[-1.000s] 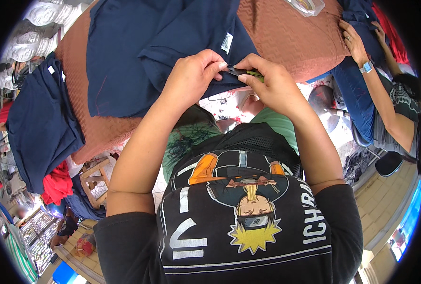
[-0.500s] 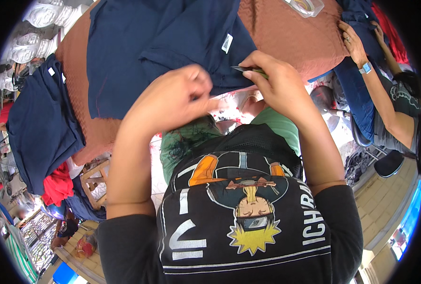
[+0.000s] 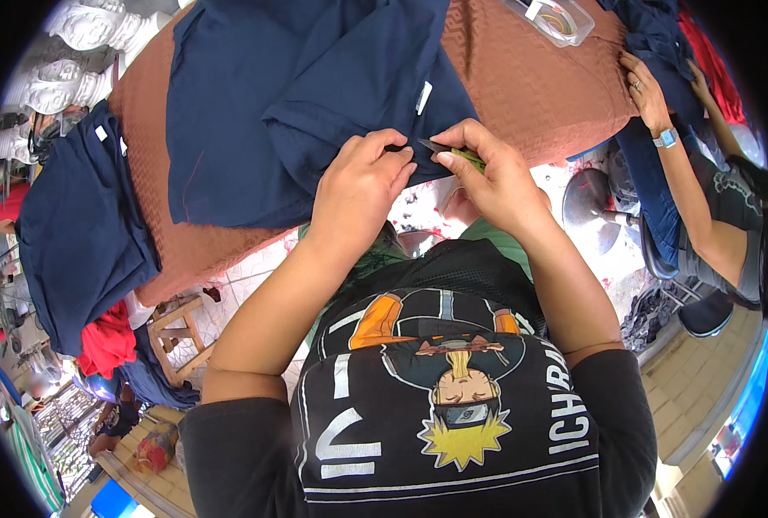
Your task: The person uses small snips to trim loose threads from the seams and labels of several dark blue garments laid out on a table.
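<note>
Creased navy cloth (image 3: pixel 237 112) lies on textured brown fabric (image 3: pixel 526 95). The right hand (image 3: pixel 496 168) grips pointed, green-handled snips (image 3: pixel 469 157); whether the left hand (image 3: pixel 358 183) grips cannot be told.

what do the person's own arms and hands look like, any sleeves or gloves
The left hand and right hand are bare, with no gloves, rings or watch visible. Both forearms are uncovered. Short, plain black sleeves end near the elbows; they belong to a black T-shirt with a cartoon print.
</note>
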Demonstrator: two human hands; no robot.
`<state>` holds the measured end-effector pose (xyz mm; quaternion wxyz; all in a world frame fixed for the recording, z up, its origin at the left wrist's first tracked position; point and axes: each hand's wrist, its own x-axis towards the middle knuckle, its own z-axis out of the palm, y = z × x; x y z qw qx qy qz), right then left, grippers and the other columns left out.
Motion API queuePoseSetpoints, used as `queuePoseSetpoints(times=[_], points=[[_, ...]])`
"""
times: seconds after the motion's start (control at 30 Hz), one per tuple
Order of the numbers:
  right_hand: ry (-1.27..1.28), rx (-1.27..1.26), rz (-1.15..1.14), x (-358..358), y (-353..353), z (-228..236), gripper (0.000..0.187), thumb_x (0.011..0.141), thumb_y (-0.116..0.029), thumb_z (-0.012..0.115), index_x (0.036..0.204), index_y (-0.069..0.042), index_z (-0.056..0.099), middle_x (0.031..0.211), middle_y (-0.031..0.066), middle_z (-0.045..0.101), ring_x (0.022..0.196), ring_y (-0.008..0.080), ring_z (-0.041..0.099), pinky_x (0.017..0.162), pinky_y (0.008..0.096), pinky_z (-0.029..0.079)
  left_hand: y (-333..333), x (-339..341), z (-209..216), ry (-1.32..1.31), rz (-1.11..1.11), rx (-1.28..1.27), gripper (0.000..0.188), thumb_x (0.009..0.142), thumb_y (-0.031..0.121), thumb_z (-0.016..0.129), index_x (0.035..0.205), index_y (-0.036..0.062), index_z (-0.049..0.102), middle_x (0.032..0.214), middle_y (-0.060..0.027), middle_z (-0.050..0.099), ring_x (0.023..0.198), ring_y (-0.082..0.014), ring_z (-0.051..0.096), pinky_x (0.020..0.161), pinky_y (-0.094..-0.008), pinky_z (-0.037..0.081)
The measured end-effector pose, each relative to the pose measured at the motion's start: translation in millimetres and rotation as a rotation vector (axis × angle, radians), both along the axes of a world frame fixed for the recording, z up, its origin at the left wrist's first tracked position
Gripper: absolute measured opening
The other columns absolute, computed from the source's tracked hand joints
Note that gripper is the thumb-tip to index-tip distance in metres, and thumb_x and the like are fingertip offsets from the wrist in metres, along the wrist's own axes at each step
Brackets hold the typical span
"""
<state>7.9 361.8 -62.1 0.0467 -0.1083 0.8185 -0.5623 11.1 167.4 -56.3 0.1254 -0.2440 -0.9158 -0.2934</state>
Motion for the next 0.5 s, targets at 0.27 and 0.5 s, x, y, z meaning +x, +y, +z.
queuePoseSetpoints(times=[0.27, 0.5], points=[[-0.082, -0.011, 0.025, 0, 3, 2, 0.016, 0.090, -0.010, 0.064, 0.104, -0.002, 0.062, 0.094, 0.0132, 0.070, 0.088, 0.0273, 0.069, 0.075, 0.0356, 0.052, -10, -21, 7, -0.263, -0.050, 0.079, 0.012, 0.091, 0.009, 0.061, 0.096, -0.0015, 0.065, 0.095, -0.0129, 0.068, 0.083, -0.0260, 0.067, 0.074, -0.0337, 0.053], [0.092, 0.124, 0.071, -2, 1, 8, 0.018, 0.088, -0.013, 0.065, 0.104, -0.005, 0.062, 0.094, 0.0141, 0.069, 0.083, 0.0310, 0.067, 0.070, 0.0380, 0.051, -9, -22, 11, -0.353, -0.017, 0.089, 0.015, 0.096, 0.011, 0.056, 0.100, -0.0017, 0.062, 0.090, -0.0149, 0.068, 0.080, -0.0242, 0.068, 0.073, -0.0333, 0.053]])
